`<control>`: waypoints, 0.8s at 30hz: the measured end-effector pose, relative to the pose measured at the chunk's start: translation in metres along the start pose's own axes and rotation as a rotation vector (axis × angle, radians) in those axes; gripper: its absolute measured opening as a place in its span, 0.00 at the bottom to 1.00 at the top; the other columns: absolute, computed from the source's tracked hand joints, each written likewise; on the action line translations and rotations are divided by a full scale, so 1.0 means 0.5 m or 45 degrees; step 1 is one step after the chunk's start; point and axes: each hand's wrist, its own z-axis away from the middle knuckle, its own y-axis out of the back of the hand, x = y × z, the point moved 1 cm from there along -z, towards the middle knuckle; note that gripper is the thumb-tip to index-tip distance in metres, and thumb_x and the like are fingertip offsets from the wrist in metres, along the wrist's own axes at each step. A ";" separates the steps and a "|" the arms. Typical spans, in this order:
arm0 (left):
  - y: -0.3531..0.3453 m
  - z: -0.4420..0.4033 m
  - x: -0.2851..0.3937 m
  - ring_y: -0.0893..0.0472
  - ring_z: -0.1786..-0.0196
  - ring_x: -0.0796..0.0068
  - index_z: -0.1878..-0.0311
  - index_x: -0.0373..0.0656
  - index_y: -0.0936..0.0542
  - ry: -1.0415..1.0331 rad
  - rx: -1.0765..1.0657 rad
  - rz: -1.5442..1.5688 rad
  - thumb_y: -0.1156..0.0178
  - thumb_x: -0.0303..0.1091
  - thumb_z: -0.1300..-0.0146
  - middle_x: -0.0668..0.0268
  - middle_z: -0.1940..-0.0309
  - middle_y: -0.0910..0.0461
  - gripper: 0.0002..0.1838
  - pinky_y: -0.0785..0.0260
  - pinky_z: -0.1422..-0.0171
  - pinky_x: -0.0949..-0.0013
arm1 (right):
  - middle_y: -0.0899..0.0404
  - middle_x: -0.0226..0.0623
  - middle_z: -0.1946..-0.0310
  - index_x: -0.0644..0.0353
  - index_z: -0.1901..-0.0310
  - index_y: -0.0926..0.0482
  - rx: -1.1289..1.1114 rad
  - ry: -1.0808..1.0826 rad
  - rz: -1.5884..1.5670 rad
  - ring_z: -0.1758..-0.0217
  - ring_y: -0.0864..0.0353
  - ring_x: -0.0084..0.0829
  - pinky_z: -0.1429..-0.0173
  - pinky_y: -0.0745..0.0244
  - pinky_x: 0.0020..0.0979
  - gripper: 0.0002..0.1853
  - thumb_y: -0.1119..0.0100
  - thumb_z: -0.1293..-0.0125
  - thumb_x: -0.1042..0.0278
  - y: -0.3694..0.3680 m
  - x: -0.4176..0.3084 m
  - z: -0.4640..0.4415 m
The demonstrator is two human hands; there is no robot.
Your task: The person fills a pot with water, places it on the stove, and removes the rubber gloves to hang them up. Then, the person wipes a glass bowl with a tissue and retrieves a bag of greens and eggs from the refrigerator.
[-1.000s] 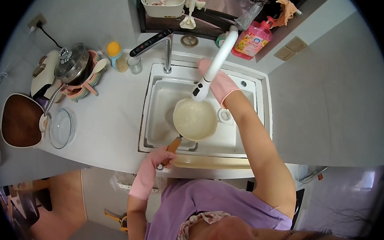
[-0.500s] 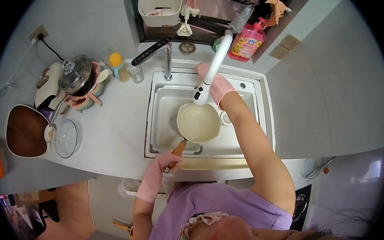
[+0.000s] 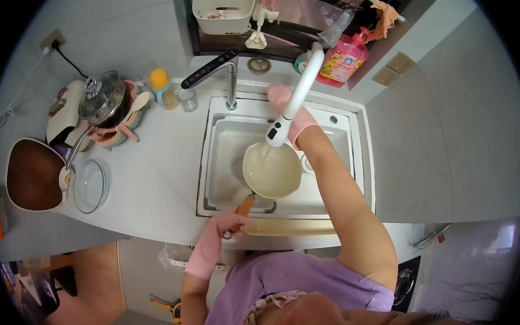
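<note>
My left hand (image 3: pixel 232 223), in a pink rubber glove, is closed around the wooden handle (image 3: pixel 246 205) of a cream saucepan (image 3: pixel 272 172). The pan sits inside the white sink (image 3: pixel 221 147), its open top facing up. Above its far rim hangs the head of a white faucet (image 3: pixel 278 132), with a thin stream of water falling into the pan. Gloved likewise, my right hand (image 3: pixel 280 99) reaches past the faucet to the sink's back edge near the faucet's base. The faucet neck partly covers that hand, and what its fingers touch is unclear.
A slim chrome tap (image 3: pixel 231 87) rises behind the sink's left corner. Pink soap bottle (image 3: pixel 343 61) stands at the back right. Leftward on the counter are a glass cup (image 3: pixel 187 100), a yellow-capped bottle (image 3: pixel 162 88), a lidded pot (image 3: pixel 102 100) and a glass dish (image 3: pixel 89 186).
A stream of water now shows between the faucet head and the pan, and the water in the pan looks stirred. Both hands keep about the same places; the view has shifted slightly.
</note>
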 end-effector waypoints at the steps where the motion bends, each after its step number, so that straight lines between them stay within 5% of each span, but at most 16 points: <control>1: 0.002 -0.002 -0.002 0.31 0.84 0.75 0.66 0.41 0.29 -0.002 0.002 -0.013 0.39 0.29 0.51 0.68 0.83 0.31 0.10 0.38 0.78 0.72 | 0.22 0.52 0.58 0.66 0.51 0.25 0.001 -0.008 0.009 0.53 0.23 0.48 0.50 0.29 0.37 0.17 0.47 0.40 0.67 0.003 0.008 0.009; 15: 0.002 0.031 0.015 0.33 0.85 0.77 0.68 0.42 0.30 -0.112 -0.092 -0.062 0.41 0.29 0.51 0.69 0.83 0.32 0.09 0.41 0.80 0.73 | 0.21 0.51 0.59 0.66 0.51 0.25 -0.057 0.170 0.069 0.54 0.22 0.47 0.50 0.28 0.37 0.17 0.45 0.40 0.68 0.026 0.036 0.094; 24: -0.068 0.143 0.051 0.34 0.86 0.77 0.69 0.42 0.30 -0.065 -0.072 -0.199 0.43 0.27 0.52 0.68 0.85 0.34 0.07 0.44 0.83 0.73 | 0.24 0.53 0.53 0.63 0.49 0.24 0.276 0.251 -0.139 0.47 0.25 0.49 0.43 0.30 0.40 0.18 0.44 0.39 0.65 0.115 0.120 0.411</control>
